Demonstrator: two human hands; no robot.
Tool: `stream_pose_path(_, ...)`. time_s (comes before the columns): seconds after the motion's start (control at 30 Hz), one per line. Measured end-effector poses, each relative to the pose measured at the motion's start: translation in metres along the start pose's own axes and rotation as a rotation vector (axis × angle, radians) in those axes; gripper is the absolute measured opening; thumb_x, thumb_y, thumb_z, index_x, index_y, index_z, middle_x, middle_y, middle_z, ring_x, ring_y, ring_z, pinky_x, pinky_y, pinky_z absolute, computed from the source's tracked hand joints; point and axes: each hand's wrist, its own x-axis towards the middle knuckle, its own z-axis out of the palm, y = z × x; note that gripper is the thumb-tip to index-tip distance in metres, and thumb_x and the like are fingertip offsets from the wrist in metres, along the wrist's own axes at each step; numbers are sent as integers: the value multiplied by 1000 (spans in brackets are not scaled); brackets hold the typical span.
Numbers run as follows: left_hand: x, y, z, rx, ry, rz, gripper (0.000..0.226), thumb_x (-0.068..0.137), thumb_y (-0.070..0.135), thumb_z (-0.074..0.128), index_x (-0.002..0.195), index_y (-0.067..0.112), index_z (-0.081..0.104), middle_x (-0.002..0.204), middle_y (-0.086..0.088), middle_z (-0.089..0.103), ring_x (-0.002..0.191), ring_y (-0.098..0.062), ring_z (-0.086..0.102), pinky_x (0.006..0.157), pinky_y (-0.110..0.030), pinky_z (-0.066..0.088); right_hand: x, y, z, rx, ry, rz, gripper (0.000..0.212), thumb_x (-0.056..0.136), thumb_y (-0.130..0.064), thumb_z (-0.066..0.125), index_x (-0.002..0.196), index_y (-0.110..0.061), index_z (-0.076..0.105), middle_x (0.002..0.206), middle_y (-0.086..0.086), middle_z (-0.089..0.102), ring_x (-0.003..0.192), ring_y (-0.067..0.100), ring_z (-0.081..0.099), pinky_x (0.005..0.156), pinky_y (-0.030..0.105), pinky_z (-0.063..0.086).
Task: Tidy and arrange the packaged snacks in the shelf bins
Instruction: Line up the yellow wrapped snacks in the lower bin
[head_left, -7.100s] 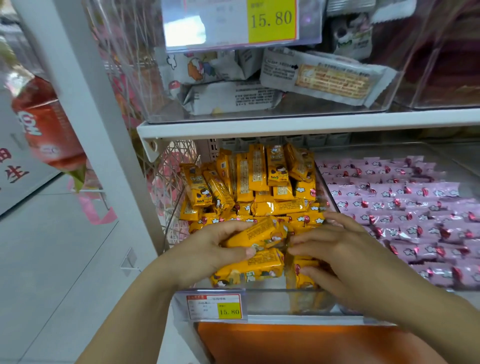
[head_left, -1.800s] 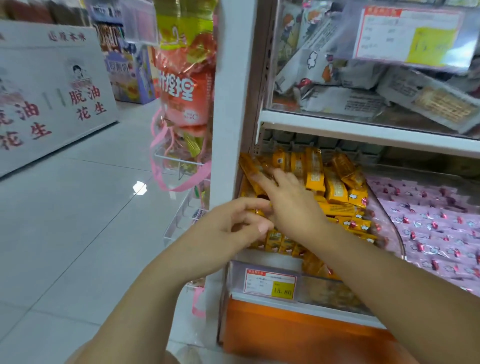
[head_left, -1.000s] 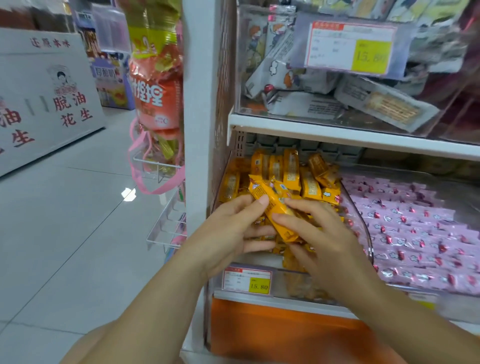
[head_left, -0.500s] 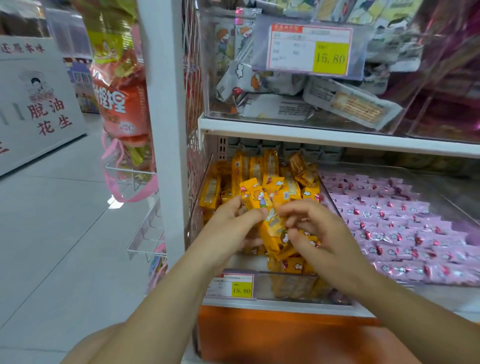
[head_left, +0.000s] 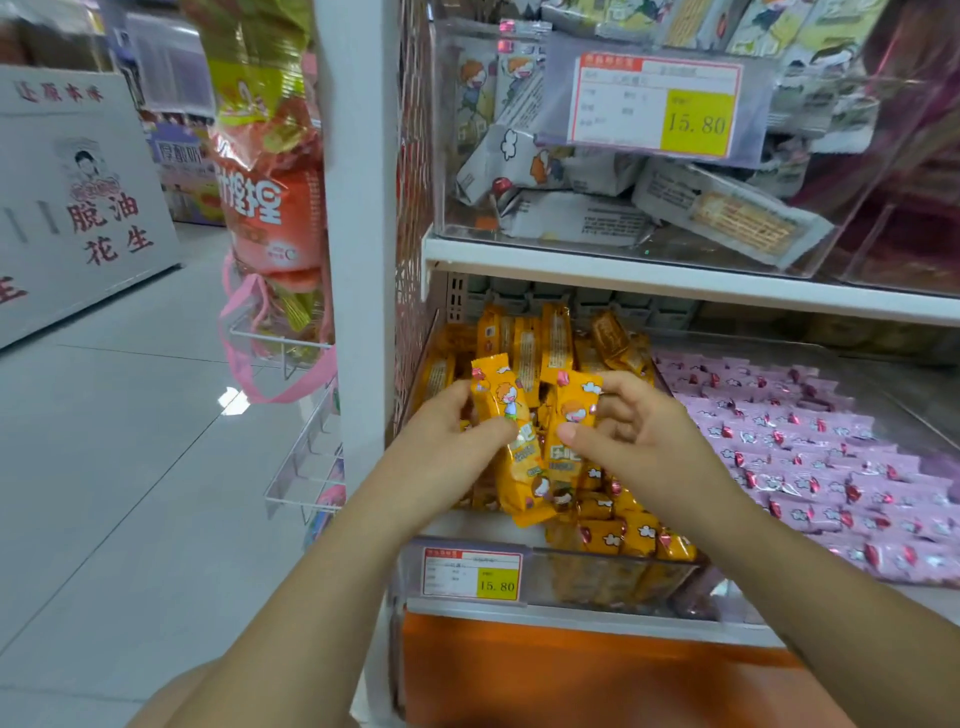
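Note:
A clear shelf bin (head_left: 597, 577) holds several yellow snack packets (head_left: 550, 343), some standing upright at the back, others lying loose at the front. My left hand (head_left: 447, 447) pinches one yellow packet (head_left: 506, 415) held upright above the bin. Beside it, my right hand (head_left: 634, 431) grips a second yellow packet (head_left: 569, 441), also upright. The two packets touch side by side over the bin's front half.
Pink snack packets (head_left: 810, 457) fill the bin to the right in rows. White packets (head_left: 571, 213) lie in a clear bin on the shelf above. A white shelf post (head_left: 358, 208) stands left, with hanging orange snack bags (head_left: 265, 197) and wire racks (head_left: 306, 467) beside the aisle floor.
The bundle held between both hands has come apart into two upright packets, one in each hand, lifted slightly. The view has shifted a little rightward.

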Motion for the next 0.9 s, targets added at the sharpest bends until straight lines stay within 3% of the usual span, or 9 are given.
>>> stream_pose_path(0.1, -1, -5, 1, 214, 26, 112, 22, 84, 23, 65, 101, 33, 57, 92, 16, 67, 83, 4, 62, 74, -12, 47, -7, 2, -5, -293, -40, -32, 29, 82, -28, 71, 106, -33, 54, 80, -16, 62, 74, -5, 57, 67, 8, 45)
stream_pose_path(0.13, -1, -7, 3, 269, 0, 123, 27, 85, 21, 65, 105, 35, 54, 94, 17, 66, 83, 4, 61, 73, -12, 47, -10, 3, -6, -346, -70, -24, 30, 81, -31, 71, 104, -38, 52, 87, -20, 61, 81, -12, 56, 69, 3, 42)
stream_pose_path(0.2, 2, -14, 5, 397, -53, 116, 35, 84, 21, 67, 114, 34, 54, 101, 15, 65, 89, -3, 61, 80, -22, 50, -16, 6, -5, -438, -160, -10, 32, 80, -36, 71, 98, -47, 47, 96, -29, 54, 86, -21, 50, 72, -2, 37)
stream_pose_path(0.33, 8, -28, 14, 575, -157, 51, 45, 82, 21, 69, 122, 31, 53, 105, 8, 65, 95, -12, 61, 86, -34, 52, -22, 15, -4, -732, -302, -171, 23, 81, -45, 68, 103, -39, 64, 89, -22, 56, 94, 2, 44, 85, 17, 29)
stream_pose_path(0.43, 11, -32, 22, 573, -284, 43, 41, 86, 17, 66, 122, 29, 53, 100, 6, 63, 83, -7, 59, 72, -24, 49, -23, 27, -6, -866, -341, -248, 31, 87, -50, 58, 109, -31, 69, 96, -19, 63, 95, 2, 36, 92, 21, 22)
stream_pose_path(0.5, 16, -32, 21, 591, -377, 2, 43, 89, 16, 61, 129, 26, 50, 93, 7, 59, 75, -7, 56, 61, -21, 43, -24, 31, -6, -849, -362, -294, 35, 87, -50, 54, 108, -29, 71, 97, -17, 65, 95, 3, 38, 95, 26, 28)
stream_pose_path(0.6, 20, -27, 20, 532, -504, -109, 42, 94, 15, 51, 134, 26, 46, 92, 1, 59, 90, -23, 64, 84, -40, 53, -24, 29, -11, -741, -387, -281, 27, 90, -37, 60, 111, -25, 70, 98, -14, 63, 93, 3, 50, 88, 23, 40)
stream_pose_path(0.77, 19, -19, 20, 356, -529, -214, 34, 99, 35, 46, 132, 27, 46, 99, 7, 59, 90, -11, 66, 89, -28, 52, -8, 22, -26, -624, 11, -220, 25, 87, -23, 65, 112, -24, 67, 95, -20, 55, 88, -2, 54, 80, 11, 41)
stream_pose_path(0.9, 18, -24, 19, 371, -543, -168, 46, 90, 38, 61, 133, 26, 48, 95, 12, 61, 91, -10, 66, 94, -31, 51, 17, 20, -32, -699, 237, -135, 45, 88, -23, 64, 131, -22, 53, 128, 1, 46, 119, 15, 44, 95, 23, 35)
